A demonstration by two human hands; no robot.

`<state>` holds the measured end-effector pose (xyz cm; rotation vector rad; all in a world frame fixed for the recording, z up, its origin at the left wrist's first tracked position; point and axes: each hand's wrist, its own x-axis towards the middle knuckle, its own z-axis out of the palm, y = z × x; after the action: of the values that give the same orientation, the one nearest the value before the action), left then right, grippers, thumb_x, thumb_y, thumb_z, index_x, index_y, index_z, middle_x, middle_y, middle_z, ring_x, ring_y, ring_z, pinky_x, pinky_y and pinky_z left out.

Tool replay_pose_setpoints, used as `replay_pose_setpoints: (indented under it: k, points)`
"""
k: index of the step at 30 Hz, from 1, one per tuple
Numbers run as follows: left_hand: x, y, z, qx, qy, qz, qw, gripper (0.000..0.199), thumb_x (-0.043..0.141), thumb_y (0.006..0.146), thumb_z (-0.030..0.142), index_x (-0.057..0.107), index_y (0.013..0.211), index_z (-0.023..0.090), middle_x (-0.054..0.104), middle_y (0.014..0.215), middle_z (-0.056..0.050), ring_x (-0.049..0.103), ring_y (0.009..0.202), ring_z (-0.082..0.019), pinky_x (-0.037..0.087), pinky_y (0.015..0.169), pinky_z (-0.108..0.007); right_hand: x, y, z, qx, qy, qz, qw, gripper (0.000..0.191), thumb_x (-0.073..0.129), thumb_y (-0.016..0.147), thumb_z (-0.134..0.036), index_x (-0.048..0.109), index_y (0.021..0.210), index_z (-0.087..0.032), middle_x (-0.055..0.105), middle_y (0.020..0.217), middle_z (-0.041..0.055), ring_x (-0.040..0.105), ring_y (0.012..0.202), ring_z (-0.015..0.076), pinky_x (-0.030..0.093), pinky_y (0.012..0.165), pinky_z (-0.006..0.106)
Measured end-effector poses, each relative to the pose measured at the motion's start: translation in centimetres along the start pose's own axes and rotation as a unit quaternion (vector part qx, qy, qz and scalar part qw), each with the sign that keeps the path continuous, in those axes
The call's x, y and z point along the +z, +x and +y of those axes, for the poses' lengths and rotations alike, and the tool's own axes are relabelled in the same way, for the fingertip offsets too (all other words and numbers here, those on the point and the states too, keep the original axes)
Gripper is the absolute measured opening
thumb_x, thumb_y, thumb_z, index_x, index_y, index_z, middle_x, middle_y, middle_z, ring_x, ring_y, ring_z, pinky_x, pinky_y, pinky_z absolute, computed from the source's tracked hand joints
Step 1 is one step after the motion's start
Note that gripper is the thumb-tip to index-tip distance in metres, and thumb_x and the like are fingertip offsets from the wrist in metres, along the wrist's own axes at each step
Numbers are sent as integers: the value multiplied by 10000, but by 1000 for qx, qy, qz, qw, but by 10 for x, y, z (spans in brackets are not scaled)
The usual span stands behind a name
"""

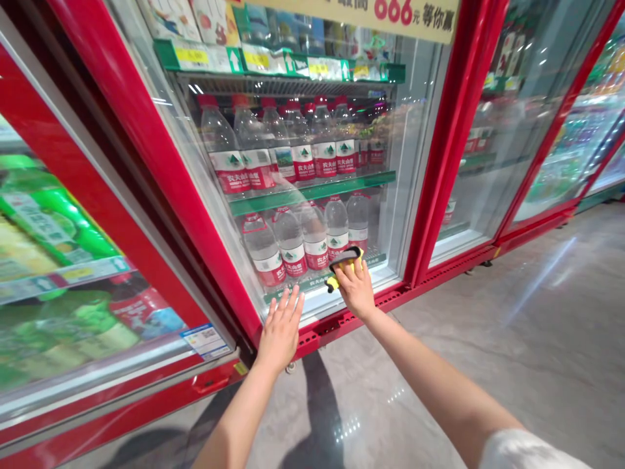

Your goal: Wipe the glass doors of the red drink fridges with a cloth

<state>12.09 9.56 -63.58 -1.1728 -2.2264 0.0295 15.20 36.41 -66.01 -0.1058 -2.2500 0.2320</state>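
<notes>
Fingers stretched out, my left hand is at the bottom left of the glass door and appears to rest against it. A grey-and-yellow cloth is under the fingers of my right hand, held against the lower part of the same pane. Behind the glass, large water bottles with red-and-white labels stand on the lower shelf. More red-capped bottles fill the shelf above. My palms are hidden from this side.
A red frame borders the door. Another cooler with green bottles is close on the left, and further glass-fronted coolers run off to the right. A yellow banner hangs above. The grey floor is shiny.
</notes>
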Motion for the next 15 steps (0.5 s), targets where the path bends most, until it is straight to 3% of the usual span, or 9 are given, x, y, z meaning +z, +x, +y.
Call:
replay_pose_setpoints:
  k: [2,5,7,9,12,15]
  points:
    - [0,-2,-3,-3,2,-3,1000,819,456,882,72,177,1643,192,267,1694,-76,203,1583,-261,274,1273,-514,0,-14,10,-21,-14,-13,1000,493,538,937,-175,605,1403,-320,585,1480,84,349,1492,341,196,1224,670]
    - [-2,-7,-6,-14,1,2,1000,808,461,887,94,184,1641,175,281,1687,-85,225,1578,-254,242,1285,-513,3,-7,18,38,-20,48,998,457,479,951,-166,625,1372,-270,601,1440,117,332,1503,354,250,1189,694]
    - [-3,-12,-9,-21,-1,5,1000,795,461,898,112,183,1640,161,288,1683,-89,235,1575,-253,208,1294,-515,7,8,7,87,-15,106,990,478,440,952,-163,603,1398,-215,568,1464,153,270,1530,370,302,1169,678]
    - [-4,-17,-12,-21,-1,3,1000,788,460,909,121,172,1641,154,294,1680,-85,238,1575,-250,188,1299,-512,14,17,-10,95,-10,131,987,495,431,955,-170,583,1426,-193,535,1496,167,244,1538,377,326,1166,657]
    - [-5,-23,-17,-22,3,-1,1000,799,456,922,123,120,1647,156,293,1679,-82,244,1573,-247,196,1297,-505,20,4,-27,14,-4,77,997,461,465,966,-172,623,1395,-233,565,1476,133,327,1501,350,333,1190,593]
    - [-6,-25,-21,-25,6,4,1000,826,463,925,126,70,1650,170,283,1682,-85,255,1569,-251,221,1288,-500,19,-19,-21,-63,-3,1,998,430,517,961,-166,668,1331,-323,628,1413,75,442,1427,306,299,1215,572]
